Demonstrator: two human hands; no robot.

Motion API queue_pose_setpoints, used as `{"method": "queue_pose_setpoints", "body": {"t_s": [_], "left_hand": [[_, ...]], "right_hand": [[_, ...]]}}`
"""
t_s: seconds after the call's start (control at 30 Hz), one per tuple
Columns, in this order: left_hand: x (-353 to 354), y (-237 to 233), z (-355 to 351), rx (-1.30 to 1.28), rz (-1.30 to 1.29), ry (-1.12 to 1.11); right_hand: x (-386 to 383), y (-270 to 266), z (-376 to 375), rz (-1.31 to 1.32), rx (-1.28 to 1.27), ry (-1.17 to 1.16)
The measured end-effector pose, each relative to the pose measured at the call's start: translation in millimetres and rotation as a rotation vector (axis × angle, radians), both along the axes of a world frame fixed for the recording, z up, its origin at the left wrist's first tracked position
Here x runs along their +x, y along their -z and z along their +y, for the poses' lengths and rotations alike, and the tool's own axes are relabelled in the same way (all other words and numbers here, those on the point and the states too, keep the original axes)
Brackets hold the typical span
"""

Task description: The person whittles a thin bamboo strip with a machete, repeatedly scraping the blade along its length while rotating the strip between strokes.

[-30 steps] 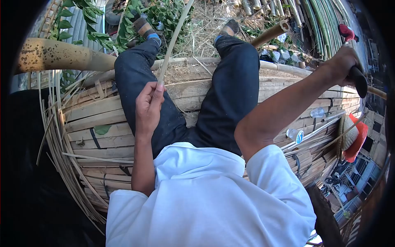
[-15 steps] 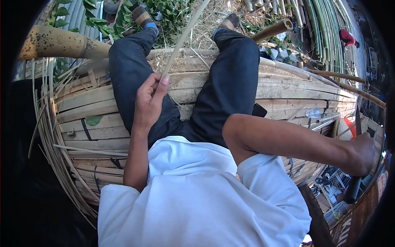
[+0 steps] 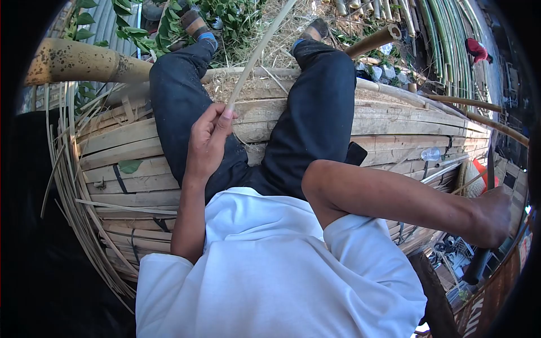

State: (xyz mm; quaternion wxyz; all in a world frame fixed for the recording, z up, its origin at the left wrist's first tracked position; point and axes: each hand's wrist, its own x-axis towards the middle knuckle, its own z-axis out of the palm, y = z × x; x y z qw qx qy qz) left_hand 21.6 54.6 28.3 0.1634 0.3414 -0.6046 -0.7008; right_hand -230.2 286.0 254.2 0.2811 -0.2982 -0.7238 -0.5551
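Between the thumb and fingers of my left hand is a long, thin pale bamboo strip. It points up and away past the gap between my knees. Out at the far right, my right hand is closed around a knife. The narrow dark blade rises above the fist, and a dark handle end shows below it. My right arm is bent, with the elbow over my lap. The far end of the strip runs out of the top of the view.
I sit on stacked bamboo slats. A bundle of thin strips hangs at the left, near a thick bamboo pole. A dark phone-like object and a clear plastic cup lie to the right. A person in red is farther off.
My right hand and the knife have shifted slightly left and down. My left hand has moved a little to the right with the bamboo strip.
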Motion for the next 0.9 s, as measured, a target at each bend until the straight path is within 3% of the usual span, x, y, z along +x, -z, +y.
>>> {"method": "queue_pose_setpoints", "body": {"t_s": [0.3, 0.6, 0.9], "left_hand": [[-8.7, -9.4, 13.2, 0.028, -0.036, 0.037], [-40.5, -46.2, 61.2, 0.013, -0.018, 0.42], [-61.5, -70.5, 81.5, -0.131, 0.137, 0.417]], "right_hand": [[0.3, -0.9, 4.5, -0.02, 0.019, 0.024], [4.2, 2.7, 5.4, -0.032, 0.01, 0.043], [7.4, 2.8, 10.1, -0.051, -0.003, 0.07]]}}
